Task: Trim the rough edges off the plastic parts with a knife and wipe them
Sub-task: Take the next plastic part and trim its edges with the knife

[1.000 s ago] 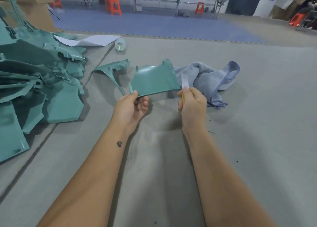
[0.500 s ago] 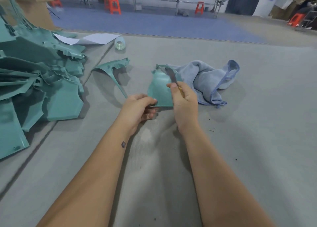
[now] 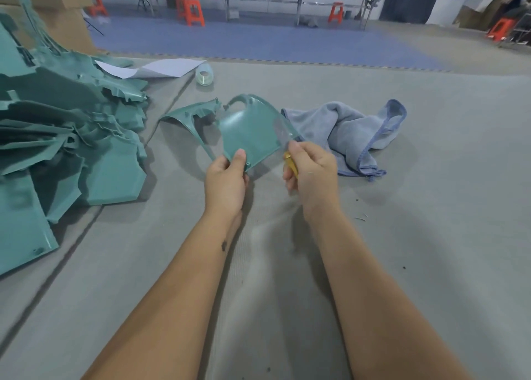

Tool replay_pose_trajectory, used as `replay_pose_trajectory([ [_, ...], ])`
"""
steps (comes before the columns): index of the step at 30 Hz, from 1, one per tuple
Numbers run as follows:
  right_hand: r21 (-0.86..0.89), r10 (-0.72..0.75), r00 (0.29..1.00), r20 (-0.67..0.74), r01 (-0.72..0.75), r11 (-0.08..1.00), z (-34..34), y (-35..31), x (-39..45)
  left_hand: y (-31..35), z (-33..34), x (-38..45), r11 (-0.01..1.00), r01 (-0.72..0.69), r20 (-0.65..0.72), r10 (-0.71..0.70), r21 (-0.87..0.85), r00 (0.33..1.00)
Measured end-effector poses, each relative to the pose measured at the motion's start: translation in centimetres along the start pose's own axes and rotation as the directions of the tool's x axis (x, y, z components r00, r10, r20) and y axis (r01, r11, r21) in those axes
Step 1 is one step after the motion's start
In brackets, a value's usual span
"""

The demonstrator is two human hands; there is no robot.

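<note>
Left hand (image 3: 227, 175) grip: pinching the near edge of a teal plastic panel (image 3: 250, 133), thumb on the upper face, the other fingers hidden under it. Panel is held tilted, clear of the grey worktop (image 3: 431, 236), its curved arm end pointing away from the grip.

Right hand (image 3: 311, 168) grip: clenched round a yellow-handled knife (image 3: 290, 164). Handle shows at the inner side of the fist; blade runs up from the grip along the panel's right edge but is motion-blurred, so I cannot tell if it is in contact.

Just beyond and left of the left grip: a second teal part (image 3: 189, 115), thin and curved, lying on the worktop, apparently touching the held panel's far corner from this angle.

Right of the right grip and slightly beyond: a crumpled blue-grey cloth (image 3: 353, 132) on the worktop, near the hand, not touching it.

Well left of both grips: a big pile of teal plastic parts (image 3: 63, 132). Beyond the pile: a white paper sheet (image 3: 161, 67) and a roll of clear tape (image 3: 204, 74).

A few dark shavings (image 3: 360, 218) on the worktop, near side of the right grip.
</note>
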State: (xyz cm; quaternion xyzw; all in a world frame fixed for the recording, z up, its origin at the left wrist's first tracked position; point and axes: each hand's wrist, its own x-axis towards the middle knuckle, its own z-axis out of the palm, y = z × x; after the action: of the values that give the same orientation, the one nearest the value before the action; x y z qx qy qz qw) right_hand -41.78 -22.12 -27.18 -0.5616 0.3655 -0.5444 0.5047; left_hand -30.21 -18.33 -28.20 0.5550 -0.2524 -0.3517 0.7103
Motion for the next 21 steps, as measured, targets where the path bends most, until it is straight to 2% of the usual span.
replay_pose_trajectory([
  [2, 0.055, 0.092, 0.988, 0.126, -0.099, 0.994, 0.4, 0.0, -0.3, 0.0, -0.1, 0.2, 1.0, 0.02, -0.008, -0.02, -0.021, 1.0],
  [4, 0.049, 0.152, 0.971, 0.186, -0.163, 0.985, 0.9, 0.3, -0.4, 0.1, -0.2, 0.4, 0.997, 0.06, 0.005, -0.06, -0.045, 0.998],
  [8, -0.017, 0.2, 0.956, 0.212, -0.201, 0.979, 1.4, 0.9, -0.4, 0.4, -0.2, 0.9, 0.983, 0.137, 0.024, -0.135, -0.124, 0.99],
  [11, -0.06, 0.214, 0.948, 0.234, -0.206, 0.977, 1.4, 1.1, -0.3, 0.5, 0.0, 0.9, 0.979, 0.14, 0.048, -0.135, -0.146, 0.99],
  [14, -0.098, 0.209, 0.952, 0.222, -0.191, 0.977, 1.4, 1.4, -0.2, 0.4, -0.1, 0.9, 0.982, 0.136, 0.062, -0.128, -0.134, 0.99],
  [18, -0.198, 0.137, 0.975, 0.175, -0.102, 0.975, 1.5, 1.9, -0.1, 0.3, -0.3, 0.9, 0.99, 0.123, 0.059, -0.119, -0.066, 0.991],
  [21, -0.164, 0.108, 0.99, 0.095, -0.092, 0.982, 1.2, 2.0, 0.3, 0.4, -0.8, 0.7, 0.991, 0.126, 0.059, -0.123, -0.044, 0.991],
])
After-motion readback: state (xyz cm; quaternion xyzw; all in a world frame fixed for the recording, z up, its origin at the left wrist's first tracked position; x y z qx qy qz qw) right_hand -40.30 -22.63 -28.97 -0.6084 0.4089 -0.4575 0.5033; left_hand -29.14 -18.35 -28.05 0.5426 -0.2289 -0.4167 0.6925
